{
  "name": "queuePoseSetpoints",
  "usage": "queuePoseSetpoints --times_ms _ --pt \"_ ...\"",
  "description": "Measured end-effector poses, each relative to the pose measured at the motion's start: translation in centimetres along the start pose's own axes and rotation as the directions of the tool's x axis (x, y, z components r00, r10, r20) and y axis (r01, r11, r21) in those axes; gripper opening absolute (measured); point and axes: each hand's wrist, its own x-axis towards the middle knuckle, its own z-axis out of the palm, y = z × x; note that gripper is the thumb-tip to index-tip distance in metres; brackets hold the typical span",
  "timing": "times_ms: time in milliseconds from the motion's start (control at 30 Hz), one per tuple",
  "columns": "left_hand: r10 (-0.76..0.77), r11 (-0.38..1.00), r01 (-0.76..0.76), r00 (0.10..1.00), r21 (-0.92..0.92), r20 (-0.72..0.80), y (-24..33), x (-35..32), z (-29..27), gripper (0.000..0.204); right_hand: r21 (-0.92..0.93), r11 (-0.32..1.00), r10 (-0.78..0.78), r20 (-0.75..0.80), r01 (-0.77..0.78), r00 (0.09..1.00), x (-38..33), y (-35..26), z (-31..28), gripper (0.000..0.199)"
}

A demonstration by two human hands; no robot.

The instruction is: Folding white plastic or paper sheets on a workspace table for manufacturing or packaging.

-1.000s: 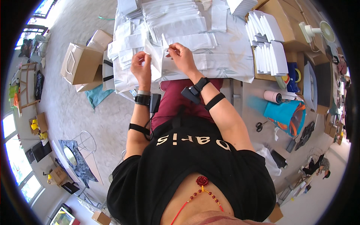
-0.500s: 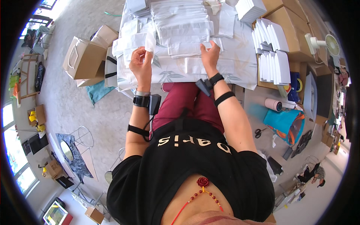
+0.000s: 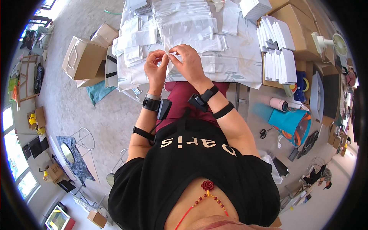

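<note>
My left hand and my right hand meet over the near edge of the table, fingertips pinched together. Between them is a thin white plastic sleeve, mostly hidden by the fingers and hard to tell from the white heap behind. Just beyond lies a large layered stack of flat white sleeves. More sleeves are piled left of that stack. A flat translucent sleeve rests on the leaf-patterned tablecloth, right of my right hand.
White folded boxes fill a carton at the table's right, beside a small fan. Brown cartons stand on the floor at left. Scissors, a pink cup and a blue bag are at right.
My right hand has moved left, off the stack, to join my left hand at the sleeve. The left hand has shifted slightly right and nearer to me.
</note>
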Motion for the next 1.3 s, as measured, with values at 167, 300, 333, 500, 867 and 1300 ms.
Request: queuePoseSetpoints --times_ms 167,300,333,500,867,1300 --pt "0.056 0.994 -0.056 0.998 0.096 0.004 0.3 -0.3 -0.1 0.009 -0.010 1.000 0.018 -0.002 -0.018 1.000 -0.1 -0.4 0.2 0.013" --pt "-0.005 0.999 0.004 1.000 0.053 0.013 1.1 -1.0 -0.4 0.011 0.021 0.998 0.051 0.003 -0.051 0.999 -0.5 -0.6 0.6 0.010" --pt "0.009 0.997 -0.009 1.000 0.072 0.006 1.3 -1.1 -0.5 0.012 0.034 0.998 0.048 0.000 -0.048 0.999 -0.7 -0.5 0.8 0.010" --pt "0.041 0.958 -0.034 0.999 0.284 -0.019 1.2 -1.4 -1.8 0.018 0.090 0.994 0.063 0.001 -0.063 0.998 -1.4 -1.0 2.1 0.011" --pt "0.167 0.949 -0.150 0.985 0.276 -0.039 3.4 -0.3 0.3 0.008 0.462 0.832 0.378 -0.065 -0.308 0.924 -1.7 -0.5 2.3 0.013" --pt "-0.027 0.996 0.023 0.999 -0.089 -0.042 -0.7 -0.2 1.3 0.007 0.822 0.382 0.744 -0.002 -0.422 0.668 -5.4 4.8 1.2 0.014"
